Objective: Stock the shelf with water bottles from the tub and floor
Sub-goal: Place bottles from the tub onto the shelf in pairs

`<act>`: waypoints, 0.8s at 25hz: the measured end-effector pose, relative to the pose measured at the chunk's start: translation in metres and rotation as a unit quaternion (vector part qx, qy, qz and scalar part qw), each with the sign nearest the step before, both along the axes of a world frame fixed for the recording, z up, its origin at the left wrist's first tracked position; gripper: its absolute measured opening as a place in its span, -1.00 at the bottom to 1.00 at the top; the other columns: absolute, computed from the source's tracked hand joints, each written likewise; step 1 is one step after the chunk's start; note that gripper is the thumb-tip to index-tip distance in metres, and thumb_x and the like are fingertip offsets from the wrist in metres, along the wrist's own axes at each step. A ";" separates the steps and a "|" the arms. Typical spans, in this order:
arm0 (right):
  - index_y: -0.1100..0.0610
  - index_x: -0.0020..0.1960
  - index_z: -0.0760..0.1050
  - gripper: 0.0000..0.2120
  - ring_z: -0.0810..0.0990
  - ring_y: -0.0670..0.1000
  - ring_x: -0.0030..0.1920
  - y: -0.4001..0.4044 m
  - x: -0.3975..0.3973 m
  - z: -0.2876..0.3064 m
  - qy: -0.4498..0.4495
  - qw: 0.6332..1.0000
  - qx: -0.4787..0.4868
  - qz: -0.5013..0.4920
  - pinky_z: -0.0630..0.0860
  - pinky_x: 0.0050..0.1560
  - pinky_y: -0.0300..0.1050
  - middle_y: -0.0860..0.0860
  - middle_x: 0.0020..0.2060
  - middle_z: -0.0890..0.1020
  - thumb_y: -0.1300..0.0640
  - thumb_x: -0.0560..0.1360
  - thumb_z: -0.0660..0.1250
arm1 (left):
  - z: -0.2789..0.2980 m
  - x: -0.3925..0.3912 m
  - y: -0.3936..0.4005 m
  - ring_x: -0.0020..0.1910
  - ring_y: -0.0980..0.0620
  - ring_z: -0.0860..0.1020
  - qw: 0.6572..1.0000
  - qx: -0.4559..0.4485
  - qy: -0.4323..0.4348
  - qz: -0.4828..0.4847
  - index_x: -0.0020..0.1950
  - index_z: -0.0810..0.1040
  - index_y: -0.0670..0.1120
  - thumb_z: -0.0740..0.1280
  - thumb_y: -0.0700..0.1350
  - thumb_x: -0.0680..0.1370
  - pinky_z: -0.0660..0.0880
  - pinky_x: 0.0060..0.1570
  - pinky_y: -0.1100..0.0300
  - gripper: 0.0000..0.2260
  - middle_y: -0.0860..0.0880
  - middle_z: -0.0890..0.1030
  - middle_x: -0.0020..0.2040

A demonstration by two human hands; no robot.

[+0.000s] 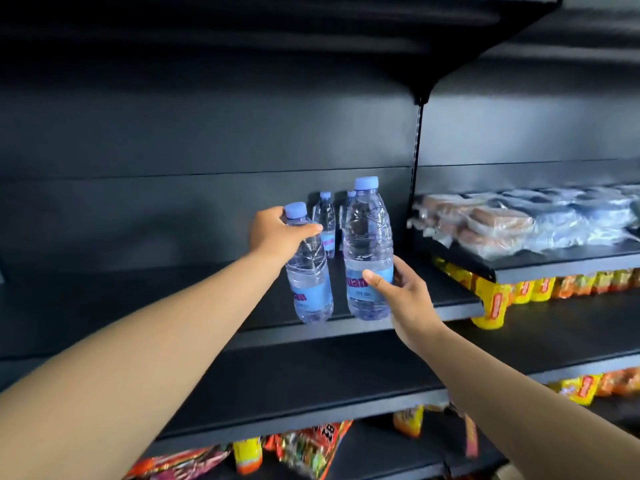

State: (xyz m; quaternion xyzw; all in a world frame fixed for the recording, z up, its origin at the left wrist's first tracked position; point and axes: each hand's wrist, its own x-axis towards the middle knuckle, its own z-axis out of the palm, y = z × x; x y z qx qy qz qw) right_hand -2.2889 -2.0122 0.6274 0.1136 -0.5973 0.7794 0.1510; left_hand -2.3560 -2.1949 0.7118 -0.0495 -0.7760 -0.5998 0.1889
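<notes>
My left hand [277, 233] grips the neck and shoulder of a clear water bottle [310, 282] with a blue cap, tilted slightly, its base near the front edge of the dark shelf [173, 306]. My right hand [398, 289] holds a second, upright water bottle [369, 244] by its blue label, just right of the first. Behind them, two more small water bottles [326, 221] stand at the back of the same shelf, the right one mostly hidden.
An upright post [417, 150] divides this bay from the right bay, where wrapped buns and packaged goods [502, 223] lie on a shelf. Yellow and orange snack packs [495, 299] fill lower shelves. Another dark shelf [311, 382] lies below; colourful packets [311, 448] sit under it.
</notes>
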 end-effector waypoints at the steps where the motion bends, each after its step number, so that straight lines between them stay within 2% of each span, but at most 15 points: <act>1: 0.19 0.22 0.51 -0.66 0.66 0.13 0.05 0.009 -0.022 -0.002 -0.002 1.000 -0.005 -0.008 0.60 -0.04 -0.04 0.15 0.05 0.67 0.26 0.45 0.39 | -0.002 -0.021 0.010 -0.12 0.01 0.61 1.000 -0.007 -0.004 0.009 -0.08 0.60 -0.05 0.58 -0.09 0.27 0.55 -0.03 0.15 -0.71 0.01 0.65 -0.12; 4: 0.17 0.21 0.51 -0.65 0.67 0.10 0.02 0.029 -0.082 -0.013 -0.024 0.999 0.001 -0.022 0.61 -0.01 0.00 0.12 0.02 0.68 0.25 0.43 0.40 | -0.017 -0.074 0.033 -0.11 0.01 0.61 0.998 -0.032 -0.017 0.042 -0.10 0.60 -0.04 0.57 -0.04 0.28 0.54 -0.07 0.16 -0.72 0.03 0.64 -0.14; 6: 0.16 0.20 0.52 -0.65 0.67 0.08 0.02 0.041 -0.122 -0.026 -0.036 0.999 0.020 -0.026 0.61 0.02 0.00 0.10 -0.01 0.69 0.26 0.43 0.41 | -0.033 -0.109 0.047 -0.14 0.01 0.62 0.996 -0.048 -0.010 0.072 -0.13 0.60 -0.06 0.56 0.01 0.27 0.52 -0.16 0.19 -0.73 0.06 0.64 -0.19; 8: 0.16 0.19 0.51 -0.65 0.68 0.10 0.00 0.052 -0.160 -0.042 -0.049 0.997 0.045 -0.029 0.62 -0.03 0.00 0.09 -0.04 0.70 0.28 0.42 0.43 | -0.044 -0.143 0.058 -0.15 -0.02 0.62 0.991 -0.072 -0.003 0.110 -0.12 0.60 -0.05 0.54 0.06 0.28 0.50 -0.21 0.20 -0.71 0.06 0.65 -0.20; 11: 0.17 0.18 0.51 -0.64 0.67 0.10 -0.02 0.062 -0.204 -0.067 -0.064 0.996 0.055 -0.022 0.61 -0.13 -0.08 0.10 -0.05 0.70 0.32 0.41 0.43 | -0.049 -0.189 0.069 -0.10 -0.09 0.61 0.983 -0.104 -0.003 0.149 -0.07 0.59 -0.02 0.50 0.13 0.29 0.53 -0.16 0.13 -0.67 0.00 0.66 -0.11; 13: 0.17 0.19 0.50 -0.62 0.67 0.06 0.01 0.068 -0.227 -0.077 -0.063 0.997 0.033 -0.025 0.60 -0.07 -0.12 0.10 -0.01 0.69 0.36 0.41 0.42 | -0.052 -0.211 0.075 -0.09 -0.11 0.60 0.981 -0.113 0.008 0.159 -0.06 0.57 -0.03 0.49 0.14 0.31 0.49 -0.16 0.14 -0.66 -0.02 0.65 -0.09; 14: 0.17 0.21 0.49 -0.61 0.66 0.05 0.03 0.073 -0.238 -0.079 -0.061 0.997 0.030 -0.027 0.59 -0.04 -0.13 0.09 0.02 0.68 0.36 0.41 0.41 | -0.056 -0.219 0.077 -0.08 -0.10 0.60 0.983 -0.094 0.019 0.154 -0.04 0.56 -0.04 0.50 0.11 0.32 0.48 -0.14 0.14 -0.66 -0.02 0.64 -0.09; 17: 0.16 0.23 0.47 -0.61 0.64 0.07 0.09 0.085 -0.267 -0.079 -0.052 0.998 0.044 -0.003 0.59 0.01 -0.12 0.07 0.06 0.67 0.32 0.42 0.40 | -0.076 -0.226 0.083 0.00 0.00 0.60 0.996 0.046 0.031 0.064 0.09 0.46 -0.03 0.51 -0.07 0.36 0.48 -0.03 0.16 -0.64 0.07 0.59 -0.05; 20: 0.13 0.27 0.46 -0.61 0.62 0.02 0.14 0.093 -0.282 -0.081 -0.049 0.997 0.057 0.011 0.57 0.03 -0.18 0.03 0.11 0.65 0.29 0.46 0.37 | -0.107 -0.223 0.080 0.16 0.14 0.54 0.997 0.069 0.033 -0.023 0.32 0.31 0.09 0.49 -0.12 0.39 0.46 0.13 0.15 -0.41 0.11 0.54 0.19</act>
